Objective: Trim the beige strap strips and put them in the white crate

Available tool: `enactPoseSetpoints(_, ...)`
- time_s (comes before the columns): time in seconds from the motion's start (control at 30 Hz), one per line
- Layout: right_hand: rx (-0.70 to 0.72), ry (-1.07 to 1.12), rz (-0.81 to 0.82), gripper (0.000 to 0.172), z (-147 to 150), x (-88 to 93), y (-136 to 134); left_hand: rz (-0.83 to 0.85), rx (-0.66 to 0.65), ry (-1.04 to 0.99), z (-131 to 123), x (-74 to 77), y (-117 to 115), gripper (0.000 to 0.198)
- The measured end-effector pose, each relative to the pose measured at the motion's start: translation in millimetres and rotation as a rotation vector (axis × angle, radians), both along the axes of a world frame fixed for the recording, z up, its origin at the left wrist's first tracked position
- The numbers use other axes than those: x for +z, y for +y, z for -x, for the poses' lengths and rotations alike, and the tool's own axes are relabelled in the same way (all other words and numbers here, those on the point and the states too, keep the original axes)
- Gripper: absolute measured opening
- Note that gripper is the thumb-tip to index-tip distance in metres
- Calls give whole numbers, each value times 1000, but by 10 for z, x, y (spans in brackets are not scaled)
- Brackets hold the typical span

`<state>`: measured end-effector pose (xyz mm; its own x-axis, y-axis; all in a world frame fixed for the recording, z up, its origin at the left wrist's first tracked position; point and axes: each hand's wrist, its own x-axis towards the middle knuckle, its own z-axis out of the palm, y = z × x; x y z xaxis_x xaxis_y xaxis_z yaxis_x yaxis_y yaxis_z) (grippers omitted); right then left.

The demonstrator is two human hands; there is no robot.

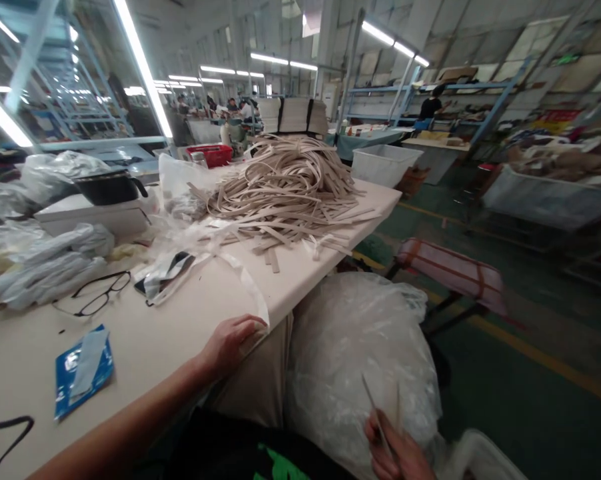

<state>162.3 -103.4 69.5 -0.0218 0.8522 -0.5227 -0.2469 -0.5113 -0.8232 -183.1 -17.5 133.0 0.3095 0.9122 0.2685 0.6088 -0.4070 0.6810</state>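
My left hand (pixel 238 340) is closed at the front edge of the table (pixel 200 333), its fingers curled around the end of a thin white strip (pixel 250 287). That strip runs back across the tabletop toward the clear plastic bags. Low on the right, my right hand (pixel 395 450) is closed on what looks like a pair of scissors (pixel 373 400); a slim metal blade and a paler narrow piece point upward, both blurred. Behind that hand is a large clear plastic bag (pixel 355 340) beside the table. A tangled heap of beige strips (pixel 290 180) lies on the table's far part.
On the left are eyeglasses (pixel 100 293), a blue packet (pixel 84 373), a phone (pixel 173 270) partly under plastic, and a black pot (pixel 108 187) on a white box. A padded stool (pixel 450 270) stands to the right. White bins (pixel 385 163) and people are farther back.
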Motion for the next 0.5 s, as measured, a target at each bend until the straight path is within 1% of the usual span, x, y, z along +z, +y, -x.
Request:
enactPoseSetpoints(0.03,55,66,38,43,63,-9,63,-3,-44,8,-70,1,-93,18)
enactPoseSetpoints(0.1,159,151,56,41,223,0,228,-9,-117,23,-173,-26,-237,17)
enactPoseSetpoints(0.13,179,181,60,40,311,12,320,-2,-152,23,-208,-51,-288,18)
enactPoseSetpoints(0.2,208,228,91,44,485,41,493,22,-210,0,-254,-112,-357,21)
enactPoseSetpoints(0.3,269,308,118,48,703,52,663,72,-266,-71,-315,-172,-407,26)
enactPoseSetpoints(0.4,273,338,158,45,848,10,716,128,-303,-147,-434,-166,-425,27)
enactPoseSetpoints(0.47,238,339,127,46,897,-18,717,174,-292,-199,-550,-158,-425,22)
enactPoseSetpoints(0.5,209,330,91,47,907,-21,716,199,-263,-231,-613,-164,-420,19)
